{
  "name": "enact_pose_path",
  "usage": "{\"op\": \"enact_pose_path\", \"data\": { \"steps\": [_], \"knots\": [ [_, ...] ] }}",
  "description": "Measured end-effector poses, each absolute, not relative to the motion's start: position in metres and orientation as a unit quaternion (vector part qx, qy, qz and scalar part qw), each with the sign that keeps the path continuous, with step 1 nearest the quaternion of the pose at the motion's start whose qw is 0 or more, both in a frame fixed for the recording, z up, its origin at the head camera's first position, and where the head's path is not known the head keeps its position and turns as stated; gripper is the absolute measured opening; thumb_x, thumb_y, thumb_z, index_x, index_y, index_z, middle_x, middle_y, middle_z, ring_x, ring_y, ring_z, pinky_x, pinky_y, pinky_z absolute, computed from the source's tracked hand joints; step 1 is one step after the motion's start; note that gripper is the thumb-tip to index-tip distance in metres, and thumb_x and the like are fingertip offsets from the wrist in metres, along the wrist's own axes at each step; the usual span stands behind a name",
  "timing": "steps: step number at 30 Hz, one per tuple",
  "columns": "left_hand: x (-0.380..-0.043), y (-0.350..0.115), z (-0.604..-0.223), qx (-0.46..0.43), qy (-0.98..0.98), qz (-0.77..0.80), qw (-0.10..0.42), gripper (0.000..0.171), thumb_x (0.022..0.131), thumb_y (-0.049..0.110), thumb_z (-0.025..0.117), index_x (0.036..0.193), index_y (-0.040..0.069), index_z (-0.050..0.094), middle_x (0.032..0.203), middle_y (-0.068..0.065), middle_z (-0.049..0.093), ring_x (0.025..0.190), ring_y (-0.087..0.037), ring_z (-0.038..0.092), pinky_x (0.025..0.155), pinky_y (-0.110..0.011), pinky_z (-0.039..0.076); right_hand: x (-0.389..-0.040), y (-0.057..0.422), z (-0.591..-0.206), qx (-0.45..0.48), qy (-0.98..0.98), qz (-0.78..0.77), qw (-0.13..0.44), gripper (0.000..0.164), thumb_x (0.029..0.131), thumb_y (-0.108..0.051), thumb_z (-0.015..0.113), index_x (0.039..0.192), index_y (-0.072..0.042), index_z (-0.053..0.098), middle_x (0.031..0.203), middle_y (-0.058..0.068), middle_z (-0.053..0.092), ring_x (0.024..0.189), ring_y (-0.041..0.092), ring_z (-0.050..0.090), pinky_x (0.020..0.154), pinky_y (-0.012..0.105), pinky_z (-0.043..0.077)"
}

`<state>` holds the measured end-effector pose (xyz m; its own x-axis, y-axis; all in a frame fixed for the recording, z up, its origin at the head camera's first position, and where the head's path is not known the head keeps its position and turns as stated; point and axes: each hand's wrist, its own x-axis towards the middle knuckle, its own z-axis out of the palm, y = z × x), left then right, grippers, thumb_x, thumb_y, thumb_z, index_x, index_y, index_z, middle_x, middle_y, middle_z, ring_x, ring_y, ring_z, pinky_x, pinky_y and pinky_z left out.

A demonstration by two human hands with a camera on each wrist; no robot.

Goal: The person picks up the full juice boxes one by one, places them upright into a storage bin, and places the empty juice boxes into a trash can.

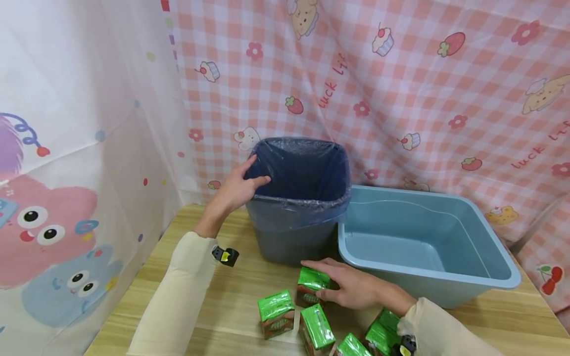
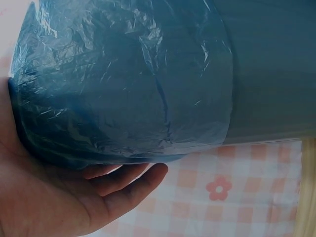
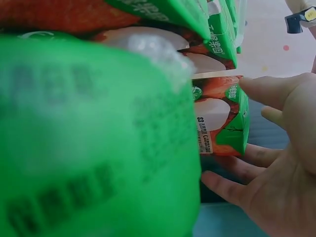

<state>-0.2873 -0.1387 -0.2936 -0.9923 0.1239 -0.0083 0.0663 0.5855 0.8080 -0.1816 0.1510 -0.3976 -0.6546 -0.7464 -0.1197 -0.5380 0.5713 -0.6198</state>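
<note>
Table (image 1: 236, 301) bounded at the back by a pink checked cloth (image 1: 285, 64), at the left by a white printed cloth (image 1: 133, 163). Bin (image 1: 289, 242) set toward the back, its wide mouth facing up, a dark blue liner (image 1: 289, 210) folded over the rim. Blue tub (image 1: 445, 217) placed close against the bin's right; room on that side narrowed by its wall. Bare wood seen along the left, between the left sleeve and the cartons.

Left rim of the bin straddled by the left hand (image 1: 236, 188), arm extended forward: thumb laid over the inside, fingers along the outside, the lined edge held between.

Right hand (image 1: 354, 284) reached in leftward, in front of the tub. A green-topped carton (image 1: 307, 292), upright before the bin, is spanned by thumb and fingers; whether it is firmly grasped cannot be told. Other cartons (image 1: 277, 314) clustered just nearer, with narrow gaps.
</note>
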Motion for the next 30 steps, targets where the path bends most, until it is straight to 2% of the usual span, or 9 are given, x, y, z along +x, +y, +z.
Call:
{"op": "enact_pose_path", "data": {
  "steps": [6, 10, 13, 17, 23, 30],
  "knots": [
    [-0.2863, -0.14, -0.2938, 0.049, 0.889, 0.453, 0.036, 0.078, 0.096, 0.046, 0.058, 0.16, 0.029, 0.018, 0.165, -0.005, 0.017, 0.151, -0.028, 0.019, 0.12, -0.054, 0.019, -0.1829, 0.1521, -0.4002, -0.374, 0.868, -0.265, 0.191, 0.07, 0.098, -0.026, 0.063, 0.158, -0.027, 0.027, 0.147, 0.008, 0.048, 0.133, 0.026, 0.048, 0.106, 0.049, 0.042],
    [-0.2868, -0.1401, -0.2948, 0.05, 0.889, 0.454, 0.036, 0.078, 0.096, 0.047, 0.058, 0.16, 0.029, 0.018, 0.165, -0.005, 0.017, 0.151, -0.028, 0.018, 0.12, -0.055, 0.018, -0.1829, 0.1521, -0.402, -0.374, 0.868, -0.258, 0.198, 0.073, 0.097, -0.021, 0.064, 0.158, -0.027, 0.025, 0.151, 0.009, 0.046, 0.136, 0.027, 0.046, 0.108, 0.049, 0.041],
    [-0.2867, -0.1405, -0.2953, 0.049, 0.89, 0.452, 0.036, 0.078, 0.096, 0.047, 0.058, 0.16, 0.029, 0.018, 0.165, -0.005, 0.017, 0.151, -0.028, 0.017, 0.12, -0.058, 0.012, -0.1829, 0.1521, -0.4029, -0.375, 0.869, -0.254, 0.201, 0.074, 0.097, -0.019, 0.064, 0.159, -0.026, 0.025, 0.153, 0.009, 0.043, 0.137, 0.027, 0.045, 0.108, 0.048, 0.041],
    [-0.2867, -0.1404, -0.2954, 0.049, 0.89, 0.451, 0.035, 0.078, 0.096, 0.048, 0.058, 0.16, 0.03, 0.018, 0.165, -0.005, 0.017, 0.151, -0.028, 0.017, 0.12, -0.058, 0.011, -0.1829, 0.1527, -0.4029, -0.373, 0.87, -0.253, 0.2, 0.072, 0.097, -0.019, 0.065, 0.158, -0.025, 0.026, 0.152, 0.009, 0.045, 0.134, 0.026, 0.048, 0.107, 0.047, 0.043],
    [-0.287, -0.1391, -0.2948, 0.052, 0.889, 0.455, 0.033, 0.078, 0.096, 0.047, 0.058, 0.16, 0.029, 0.018, 0.165, -0.006, 0.016, 0.151, -0.028, 0.018, 0.12, -0.054, 0.019, -0.1826, 0.1538, -0.4024, -0.379, 0.872, -0.248, 0.184, 0.068, 0.097, -0.021, 0.065, 0.156, -0.021, 0.033, 0.149, 0.008, 0.049, 0.132, 0.024, 0.05, 0.107, 0.046, 0.043],
    [-0.2861, -0.1382, -0.2932, 0.05, 0.89, 0.452, 0.032, 0.078, 0.096, 0.047, 0.058, 0.16, 0.029, 0.018, 0.165, -0.007, 0.017, 0.151, -0.029, 0.018, 0.12, -0.057, 0.014, -0.1815, 0.1539, -0.4012, -0.387, 0.87, -0.25, 0.178, 0.067, 0.096, -0.023, 0.065, 0.156, -0.02, 0.034, 0.148, 0.007, 0.05, 0.132, 0.024, 0.051, 0.107, 0.045, 0.044]
  ]
}}
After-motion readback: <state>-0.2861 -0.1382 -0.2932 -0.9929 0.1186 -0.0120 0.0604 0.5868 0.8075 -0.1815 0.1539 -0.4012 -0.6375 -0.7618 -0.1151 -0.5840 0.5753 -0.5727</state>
